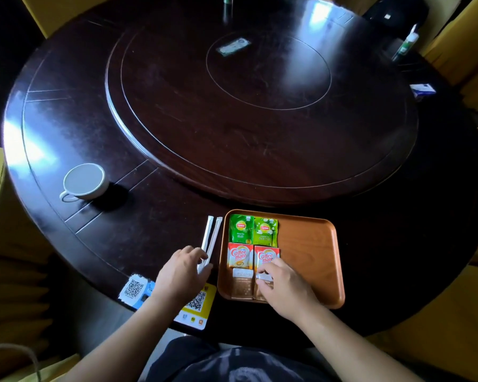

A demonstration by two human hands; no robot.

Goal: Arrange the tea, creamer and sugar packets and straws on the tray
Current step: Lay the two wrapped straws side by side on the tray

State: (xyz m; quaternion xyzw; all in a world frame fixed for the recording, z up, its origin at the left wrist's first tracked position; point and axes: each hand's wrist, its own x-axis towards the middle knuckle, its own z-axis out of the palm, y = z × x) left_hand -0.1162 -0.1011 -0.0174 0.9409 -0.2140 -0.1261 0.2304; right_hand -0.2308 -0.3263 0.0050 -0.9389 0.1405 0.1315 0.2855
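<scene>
An orange tray (pixel 309 244) sits near the table's front edge. In its left half lie two green tea packets (pixel 253 229) side by side, below them two red-and-white creamer packets (pixel 240 256), and below those two brown sugar packets (pixel 242 285). My right hand (pixel 284 288) rests on the right sugar packet, fingers pinching its top end. Two paper-wrapped straws (pixel 211 238) lie on the table just left of the tray. My left hand (pixel 180 274) has its fingers closed on their near ends.
A white cup (pixel 84 181) stands on the table at the left. Two QR code cards (pixel 134 289) lie at the front edge beneath my left arm. A raised turntable (pixel 260 106) fills the table's middle, with a small packet on it. Bottles stand far right.
</scene>
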